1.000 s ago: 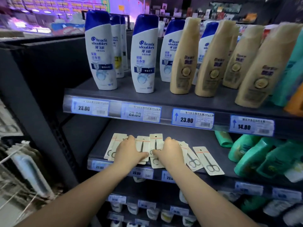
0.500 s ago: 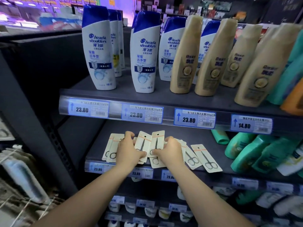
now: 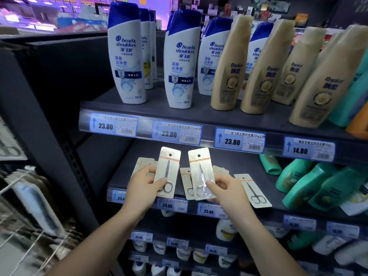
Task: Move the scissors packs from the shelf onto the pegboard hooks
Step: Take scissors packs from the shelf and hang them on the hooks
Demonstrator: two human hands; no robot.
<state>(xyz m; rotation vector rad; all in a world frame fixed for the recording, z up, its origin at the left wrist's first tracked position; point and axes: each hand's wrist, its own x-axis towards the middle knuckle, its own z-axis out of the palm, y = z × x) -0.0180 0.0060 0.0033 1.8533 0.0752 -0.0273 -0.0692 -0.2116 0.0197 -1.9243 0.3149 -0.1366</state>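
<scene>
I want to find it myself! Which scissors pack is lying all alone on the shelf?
Look at the dark middle shelf, under the row of shampoo bottles. To the right of the right hand, just before the green bottles, one scissors pack lies flat. Nobody touches it, while each hand holds up another pack.

Left hand point(image 3: 142, 188), right hand point(image 3: 229, 191): bare, no rings or watch; forearms bare, unsleeved.
</scene>
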